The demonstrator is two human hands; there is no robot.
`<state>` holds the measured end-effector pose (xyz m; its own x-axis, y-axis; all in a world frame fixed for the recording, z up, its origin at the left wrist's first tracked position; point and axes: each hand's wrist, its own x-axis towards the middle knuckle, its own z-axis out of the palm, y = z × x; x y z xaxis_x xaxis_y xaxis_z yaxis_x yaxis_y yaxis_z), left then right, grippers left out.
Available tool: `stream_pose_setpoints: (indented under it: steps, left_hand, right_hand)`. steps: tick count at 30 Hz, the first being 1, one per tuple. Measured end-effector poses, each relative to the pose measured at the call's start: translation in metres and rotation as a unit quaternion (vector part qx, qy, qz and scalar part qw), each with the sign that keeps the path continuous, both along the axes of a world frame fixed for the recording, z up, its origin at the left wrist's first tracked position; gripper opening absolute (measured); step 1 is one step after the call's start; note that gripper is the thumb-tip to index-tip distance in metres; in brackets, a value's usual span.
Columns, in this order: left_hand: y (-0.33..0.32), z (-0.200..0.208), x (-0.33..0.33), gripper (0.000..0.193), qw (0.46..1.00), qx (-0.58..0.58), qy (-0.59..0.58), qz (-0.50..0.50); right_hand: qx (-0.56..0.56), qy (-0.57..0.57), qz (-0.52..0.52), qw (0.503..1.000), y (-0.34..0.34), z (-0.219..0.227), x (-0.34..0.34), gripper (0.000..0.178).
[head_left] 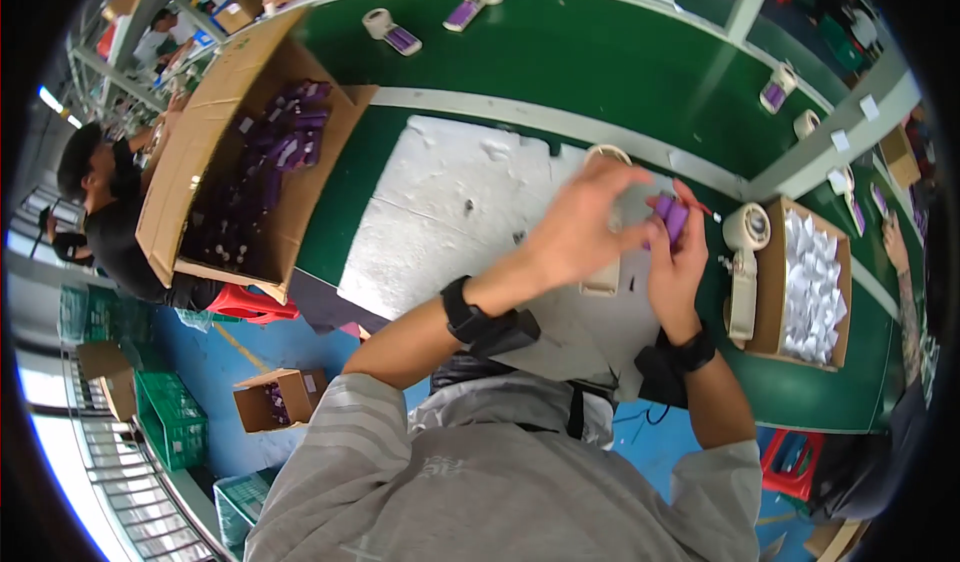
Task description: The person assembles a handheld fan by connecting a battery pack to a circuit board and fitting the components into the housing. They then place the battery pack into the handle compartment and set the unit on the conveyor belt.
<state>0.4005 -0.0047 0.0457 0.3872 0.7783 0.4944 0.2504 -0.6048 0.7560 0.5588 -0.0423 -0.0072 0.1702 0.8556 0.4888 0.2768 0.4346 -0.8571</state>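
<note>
My right hand (678, 262) is closed around a purple battery pack (672, 219) of side-by-side cylinders. A short red wire with a small white connector (717, 218) sticks out beyond it. My left hand (580, 224) is just left of the pack, its fingers apart and curved, the thumb close to the pack; whether it touches cannot be made out. Beneath the left hand lies a cream handheld-fan-shaped housing (600, 284), mostly hidden, on a grey sheet (560, 312). Another cream housing (742, 297) with a round head rests to the right.
A white foam board (440, 222) covers the green table's middle. On the left, a large carton (215, 152) holds many purple packs. At right stands a carton (765, 330) of white folded pieces. Beyond a rail, cream-and-purple devices (465, 12) sit on a green surface (600, 47). Other people work nearby.
</note>
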Motion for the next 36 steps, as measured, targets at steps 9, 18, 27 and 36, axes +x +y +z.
stream_pose_setpoints:
  steps: [9,18,27,36]
  left_hand:
    - [0.005,-0.018,-0.035,0.037,0.974,-0.143,0.172,-0.05]
    - [0.036,-0.034,-0.04,0.027,0.935,-0.281,0.093,-0.198]
    - [0.038,-0.037,-0.046,0.018,0.93,-0.284,0.087,-0.215]
    - [0.035,-0.039,-0.044,0.02,0.949,-0.241,0.053,-0.196]
  right_hand:
    - [-0.098,0.012,-0.036,0.994,-0.004,0.008,-0.002,0.026]
    - [0.04,-0.217,0.028,0.975,0.0,0.006,-0.01,0.019]
    - [0.012,-0.254,0.004,0.967,0.004,0.007,-0.015,0.02]
    - [-0.03,-0.245,0.008,0.969,-0.001,0.015,-0.018,0.02]
